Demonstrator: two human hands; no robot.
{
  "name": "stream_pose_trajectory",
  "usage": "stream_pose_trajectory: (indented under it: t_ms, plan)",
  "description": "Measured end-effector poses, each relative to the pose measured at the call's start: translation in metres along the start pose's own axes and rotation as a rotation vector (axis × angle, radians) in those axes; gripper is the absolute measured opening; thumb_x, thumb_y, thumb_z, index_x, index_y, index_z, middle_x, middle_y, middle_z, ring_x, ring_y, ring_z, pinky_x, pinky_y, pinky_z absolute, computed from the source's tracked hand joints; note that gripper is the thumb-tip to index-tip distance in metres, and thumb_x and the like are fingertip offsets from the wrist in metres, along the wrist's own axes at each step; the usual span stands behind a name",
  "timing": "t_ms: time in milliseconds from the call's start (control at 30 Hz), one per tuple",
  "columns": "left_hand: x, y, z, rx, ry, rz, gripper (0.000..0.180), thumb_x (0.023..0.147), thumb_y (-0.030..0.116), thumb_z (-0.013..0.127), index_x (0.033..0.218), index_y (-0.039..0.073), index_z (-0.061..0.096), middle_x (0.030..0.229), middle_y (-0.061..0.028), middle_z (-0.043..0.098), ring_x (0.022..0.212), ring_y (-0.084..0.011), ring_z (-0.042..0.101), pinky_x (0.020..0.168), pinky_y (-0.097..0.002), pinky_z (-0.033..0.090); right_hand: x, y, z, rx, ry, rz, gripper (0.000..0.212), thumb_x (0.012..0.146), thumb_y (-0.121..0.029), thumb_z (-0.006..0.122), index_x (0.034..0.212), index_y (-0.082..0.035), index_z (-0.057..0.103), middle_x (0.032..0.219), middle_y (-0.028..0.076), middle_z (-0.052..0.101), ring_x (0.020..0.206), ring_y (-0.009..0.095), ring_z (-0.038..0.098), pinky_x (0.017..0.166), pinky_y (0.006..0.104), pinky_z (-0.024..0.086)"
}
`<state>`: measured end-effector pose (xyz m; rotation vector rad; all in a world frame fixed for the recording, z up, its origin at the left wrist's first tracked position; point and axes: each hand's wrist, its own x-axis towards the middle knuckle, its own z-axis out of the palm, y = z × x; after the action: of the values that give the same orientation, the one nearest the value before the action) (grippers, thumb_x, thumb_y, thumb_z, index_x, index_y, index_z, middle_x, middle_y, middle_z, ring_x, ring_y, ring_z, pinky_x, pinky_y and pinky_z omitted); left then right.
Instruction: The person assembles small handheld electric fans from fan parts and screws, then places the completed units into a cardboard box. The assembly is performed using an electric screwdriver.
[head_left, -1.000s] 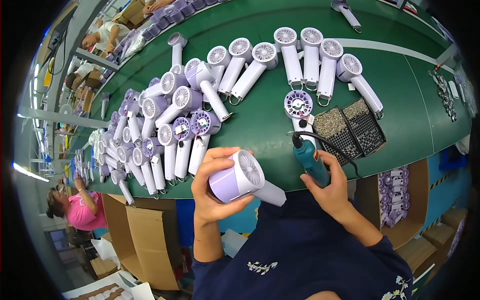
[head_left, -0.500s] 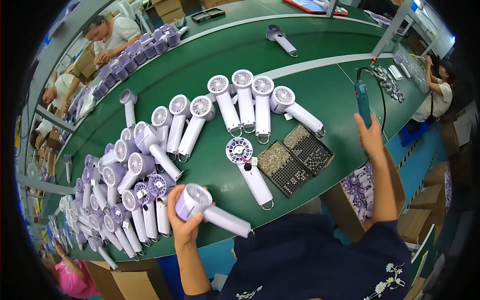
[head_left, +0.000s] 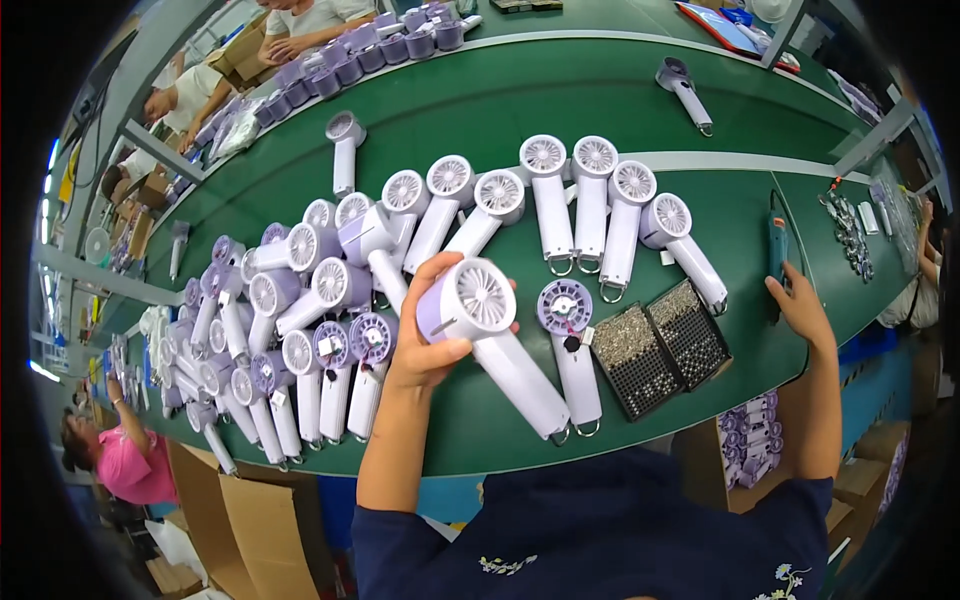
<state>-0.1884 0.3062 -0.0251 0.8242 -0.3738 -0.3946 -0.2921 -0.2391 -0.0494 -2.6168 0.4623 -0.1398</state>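
A white and lilac handheld fan (head_left: 520,385) is gripped at its round head by my left hand (head_left: 425,335), thumb across the front. Its grille faces up and its handle slants toward me on the right. My right hand (head_left: 803,308) is beside a teal electric screwdriver (head_left: 777,245), fingers apart; whether a fingertip touches the tool is hard to see. Just beyond the held fan lies another fan with its head uncovered (head_left: 566,306), wires and a dark round part showing. To its right sit two black trays of small screws (head_left: 630,350).
Finished-looking fans (head_left: 595,200) line the green table (head_left: 480,110); many more crowd the left. Metal loops (head_left: 850,235) lie at the right. A cardboard box (head_left: 745,490) of lilac parts stands below the edge. Co-workers (head_left: 190,105) sit across and at the sides.
My left hand has raised the fan and brought it over the table. My right hand has loosened from the screwdriver, its fingers now spread beside it. The whole view has shifted.
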Motion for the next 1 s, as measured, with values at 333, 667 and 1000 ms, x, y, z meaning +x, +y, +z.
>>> stream_pose_trajectory:
  t_ms: [333, 667, 1000]
  plan:
    - [0.001, -0.033, -0.020, -0.112, 0.080, -0.110, 0.077, 0.062, 0.019, 0.084, 0.123, 0.008, 0.038, 0.119, -0.0200, 0.045, 0.103, -0.0423, 0.060, 0.076, -0.0557, 0.060, 0.241, -0.071, 0.037, -0.121, 0.200, -0.178, 0.076, 0.085, -0.050, 0.064, 0.138, -0.001, 0.040, 0.122, 0.024, 0.058, 0.106, 0.037, 0.061, 0.090, 0.0423, 0.050]
    - [-0.002, -0.026, -0.045, -0.248, -0.045, -0.216, 0.071, 0.069, 0.016, 0.080, 0.129, 0.005, 0.045, 0.127, -0.0189, 0.051, 0.111, -0.0339, 0.059, 0.083, -0.0514, 0.057, 0.382, -0.042, 0.092, -0.417, 0.287, 0.033, 0.078, 0.087, -0.029, 0.056, 0.150, -0.012, 0.013, 0.106, 0.027, 0.065, 0.097, 0.044, 0.063, 0.082, 0.0552, 0.049]
    - [-0.002, -0.023, -0.038, -0.338, -0.139, -0.317, 0.068, 0.075, 0.015, 0.077, 0.132, 0.004, 0.041, 0.117, -0.0111, 0.055, 0.104, -0.0225, 0.060, 0.086, -0.0443, 0.056, 0.347, -0.249, 0.163, 0.057, 0.287, -0.341, 0.070, 0.088, -0.027, 0.056, 0.146, -0.008, 0.022, 0.110, 0.037, 0.056, 0.100, 0.054, 0.055, 0.087, 0.0568, 0.046]
